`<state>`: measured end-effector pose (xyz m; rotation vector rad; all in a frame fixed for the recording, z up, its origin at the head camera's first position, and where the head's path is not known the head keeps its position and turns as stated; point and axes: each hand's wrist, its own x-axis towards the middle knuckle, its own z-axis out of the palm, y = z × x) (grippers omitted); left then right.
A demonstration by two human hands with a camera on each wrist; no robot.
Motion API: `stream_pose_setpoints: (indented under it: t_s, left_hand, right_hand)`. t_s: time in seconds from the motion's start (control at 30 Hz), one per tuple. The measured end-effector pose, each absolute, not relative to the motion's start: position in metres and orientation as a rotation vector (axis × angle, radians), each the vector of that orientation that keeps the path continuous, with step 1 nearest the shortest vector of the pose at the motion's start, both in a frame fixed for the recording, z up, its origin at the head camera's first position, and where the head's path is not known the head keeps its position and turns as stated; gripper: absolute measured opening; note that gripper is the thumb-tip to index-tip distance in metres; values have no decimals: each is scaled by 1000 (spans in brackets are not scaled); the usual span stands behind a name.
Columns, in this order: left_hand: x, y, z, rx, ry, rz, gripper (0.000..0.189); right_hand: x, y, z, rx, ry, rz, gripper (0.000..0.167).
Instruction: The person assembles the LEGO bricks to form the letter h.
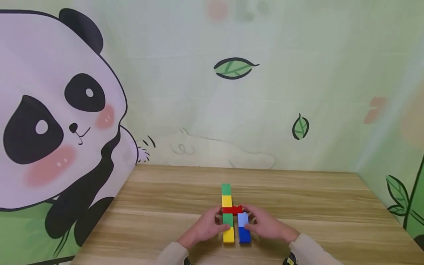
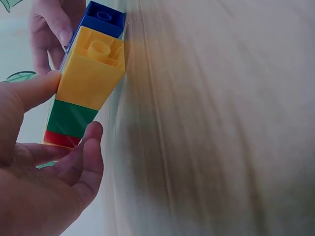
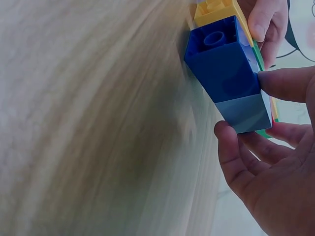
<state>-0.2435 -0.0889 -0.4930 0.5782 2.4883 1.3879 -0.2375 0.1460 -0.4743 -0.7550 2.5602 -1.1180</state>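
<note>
In the head view, a column of toy building bricks lies on the wooden table, running away from me. From far to near it has a green brick (image 1: pixel 226 189), a yellow brick (image 1: pixel 226 201), a long red brick (image 1: pixel 233 209), a second green brick (image 1: pixel 228 220) and a near yellow brick (image 1: pixel 228 235). My left hand (image 1: pixel 207 223) grips this column from the left, thumb along its side. My right hand (image 1: pixel 267 224) grips a short stack, a light blue brick (image 1: pixel 243 219) and a dark blue brick (image 1: pixel 244 235), below the red brick's right end. Whether stack and red brick are joined, I cannot tell.
The wooden table (image 1: pixel 159 191) extends around both hands. Behind it stands a pale backdrop (image 1: pixel 185 92) printed with leaves, and a large cartoon panda (image 1: pixel 66 121) fills the left side.
</note>
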Motion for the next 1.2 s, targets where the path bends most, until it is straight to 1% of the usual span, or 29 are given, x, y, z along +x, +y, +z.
stream_pose_setpoints:
  t_s: [0.3, 0.77, 1.2]
  left_hand:
    - [-243, -86, -491, 586, 2471, 1381, 40]
    - [-244, -85, -492, 571, 2451, 1384, 49]
    - [-247, -83, -494, 559, 2445, 1358, 39]
  right_hand:
    - [-239, 148, -476, -791, 2542, -1119, 55]
    - [-240, 146, -479, -750, 2528, -1072, 53]
    - [-240, 147, -484, -694, 2518, -1061, 52]
